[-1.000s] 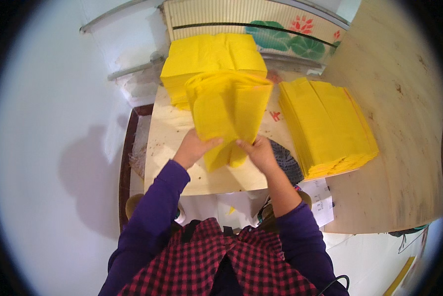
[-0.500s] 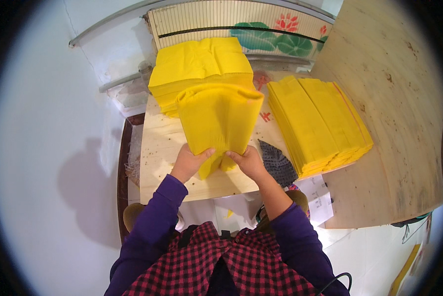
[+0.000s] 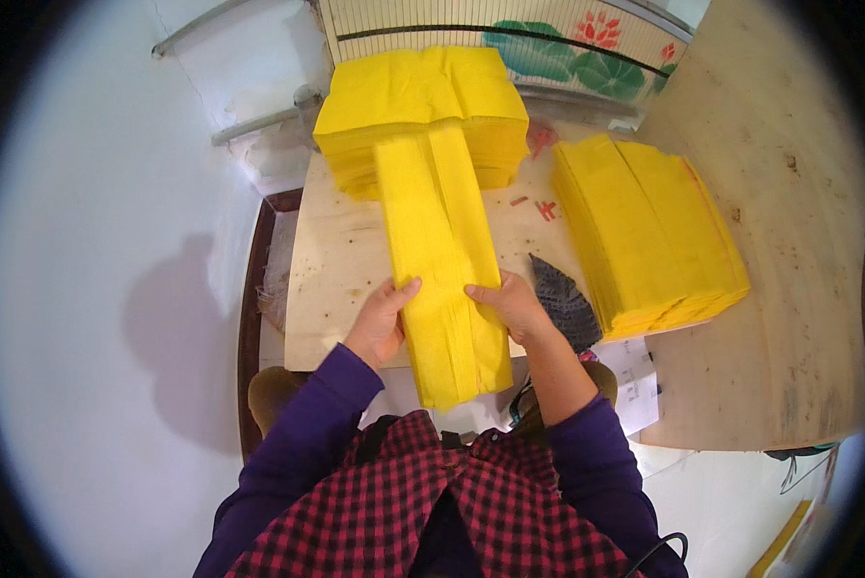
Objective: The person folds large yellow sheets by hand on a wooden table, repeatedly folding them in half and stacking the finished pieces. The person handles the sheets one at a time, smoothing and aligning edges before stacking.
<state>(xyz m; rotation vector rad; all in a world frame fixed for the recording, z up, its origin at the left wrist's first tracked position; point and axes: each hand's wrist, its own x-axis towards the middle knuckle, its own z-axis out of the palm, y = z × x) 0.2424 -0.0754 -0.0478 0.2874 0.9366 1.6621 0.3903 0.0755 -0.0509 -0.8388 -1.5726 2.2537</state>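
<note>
A long folded piece of yellow fabric [image 3: 442,231] hangs between my hands in front of me, lengthwise folds running down it. My left hand [image 3: 383,318] grips its left edge, thumb on top and fingers behind. On the right edge, my right hand [image 3: 511,306] pinches it the same way. The far end reaches the front of a tall stack of yellow fabric [image 3: 418,87], and the near end hangs past the table's front edge. To the right lies a second stack of folded yellow pieces [image 3: 654,231].
A pale wooden table [image 3: 331,279] with red marks is under the stacks. A dark grey textured cloth scrap [image 3: 563,303] lies by the right stack. A large plywood board [image 3: 779,250] stands at the right, a white wall [image 3: 105,193] at the left. Behind is a painted slatted panel [image 3: 432,21].
The yellow piece, bunched and curled over before, is now stretched out long and flatter. Its near end has come closer to me. Both hands still grip its sides.
</note>
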